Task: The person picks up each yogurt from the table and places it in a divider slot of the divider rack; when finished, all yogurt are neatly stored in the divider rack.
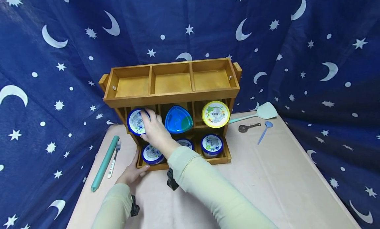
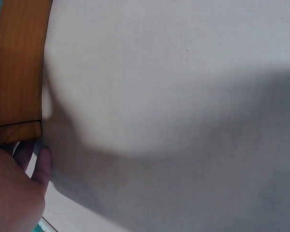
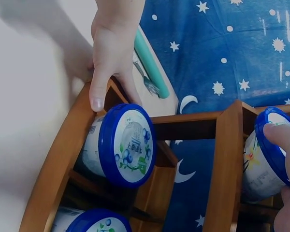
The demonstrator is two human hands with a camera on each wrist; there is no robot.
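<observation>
A three-tier wooden rack (image 1: 172, 99) stands on the table. My right hand (image 1: 157, 131) holds a blue-lidded tub (image 1: 136, 121) in the middle tier's left compartment; in the right wrist view the thumb lies on the lid's edge of this tub (image 3: 261, 166). With my left hand (image 1: 133, 172) I grip the rack's lower left corner, thumb on the front edge and fingers round the side. Just behind that thumb sits another blue-lidded tub (image 3: 130, 145) in the bottom tier. The left wrist view shows the left hand (image 2: 17, 193) against the rack's end (image 2: 19, 72).
Beside the held tub are a blue container (image 1: 178, 119) and a yellow-lidded tub (image 1: 215, 114). More blue-lidded tubs (image 1: 212, 145) fill the bottom tier. A teal roll (image 1: 105, 163) and fork (image 1: 114, 159) lie left; a spatula (image 1: 265, 111), brown measuring spoon (image 1: 244, 128) and blue spoon (image 1: 264, 131) lie right.
</observation>
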